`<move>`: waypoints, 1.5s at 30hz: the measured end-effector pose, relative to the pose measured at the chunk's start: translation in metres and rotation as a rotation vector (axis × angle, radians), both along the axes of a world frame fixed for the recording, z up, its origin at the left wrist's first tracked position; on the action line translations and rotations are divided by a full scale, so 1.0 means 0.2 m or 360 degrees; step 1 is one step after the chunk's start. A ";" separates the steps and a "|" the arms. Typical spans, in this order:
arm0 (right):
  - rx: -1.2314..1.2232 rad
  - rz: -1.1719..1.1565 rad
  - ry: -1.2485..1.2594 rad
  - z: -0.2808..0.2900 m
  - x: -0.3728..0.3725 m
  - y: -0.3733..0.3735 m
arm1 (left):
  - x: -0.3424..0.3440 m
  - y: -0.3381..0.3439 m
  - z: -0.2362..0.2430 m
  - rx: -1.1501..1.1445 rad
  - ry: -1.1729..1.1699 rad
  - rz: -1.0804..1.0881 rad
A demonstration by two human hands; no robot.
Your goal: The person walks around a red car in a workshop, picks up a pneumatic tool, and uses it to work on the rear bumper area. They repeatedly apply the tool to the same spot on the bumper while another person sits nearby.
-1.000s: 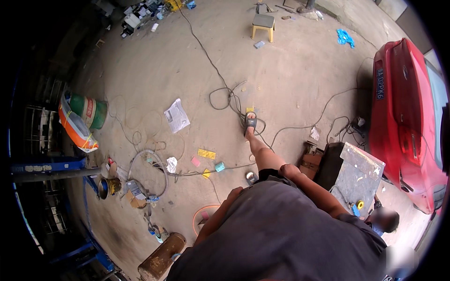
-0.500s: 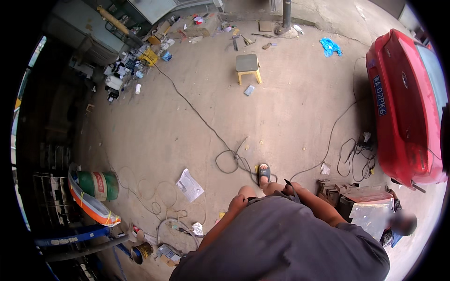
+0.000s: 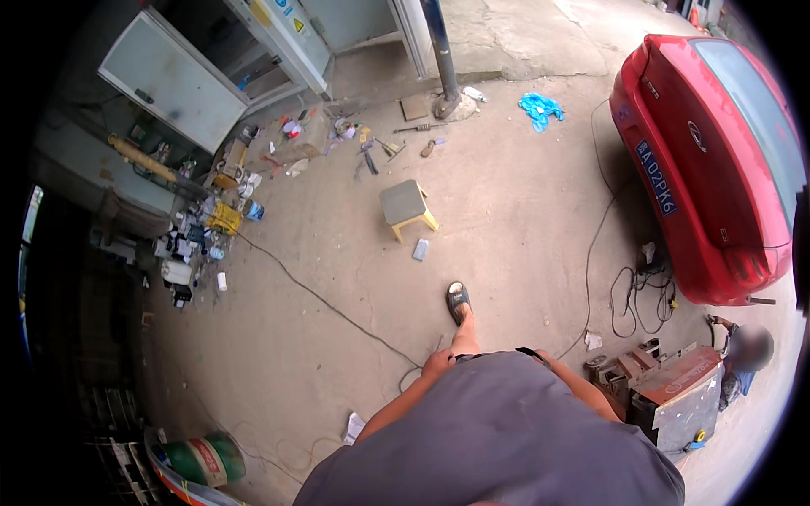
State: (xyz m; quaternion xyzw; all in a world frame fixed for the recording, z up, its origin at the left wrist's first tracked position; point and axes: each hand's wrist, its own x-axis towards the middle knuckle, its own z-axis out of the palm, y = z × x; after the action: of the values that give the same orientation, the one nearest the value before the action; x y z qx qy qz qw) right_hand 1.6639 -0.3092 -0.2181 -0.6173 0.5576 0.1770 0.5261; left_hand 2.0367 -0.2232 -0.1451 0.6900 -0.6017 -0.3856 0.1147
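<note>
At my waist, by the hem of my grey shirt, my left hand is closed. A dark edge shows beside its fingers, but what they hold is too small to make out. My right hand is at the other side of the waist, partly hidden by the shirt. It seems closed by a short black strap. One foot in a dark sandal is set forward on the concrete. Ahead of it stand a stool with a grey seat and yellow legs, and a small grey-blue block.
A red car stands at the right, with a person crouching near a red-and-grey machine. Cables cross the floor. Hand tools, a blue cloth and piled clutter lie farther off. A green drum is lower left.
I have moved forward, so the stool and block are closer and the looped cable is mostly beneath me. A foot has stepped ahead. Both hands stay at my waist.
</note>
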 end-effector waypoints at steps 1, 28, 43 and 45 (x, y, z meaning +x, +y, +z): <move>0.0011 -0.0189 0.0057 0.05 0.01 -0.11 | 0.04 -0.25 0.06 -0.0009 -0.0012 -0.0122; 0.0379 -0.1134 0.0247 -0.01 0.03 -3.01 | 0.70 -3.23 0.36 0.0805 -0.0344 0.0201; -0.0098 -0.1208 -0.0178 0.23 1.00 -5.37 | 1.27 -4.38 -0.04 0.0663 -0.0107 0.0640; -0.0189 -0.0240 0.0283 0.05 1.04 -5.29 | 1.36 -4.64 -0.05 0.0686 -0.0131 0.0608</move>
State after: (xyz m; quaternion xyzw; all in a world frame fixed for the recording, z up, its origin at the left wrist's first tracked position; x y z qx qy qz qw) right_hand 1.8709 -1.3663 -0.2083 -0.5855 0.6564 0.1576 0.4490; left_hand 2.3085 -1.1508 -0.1554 0.8143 -0.3692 -0.4477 0.0116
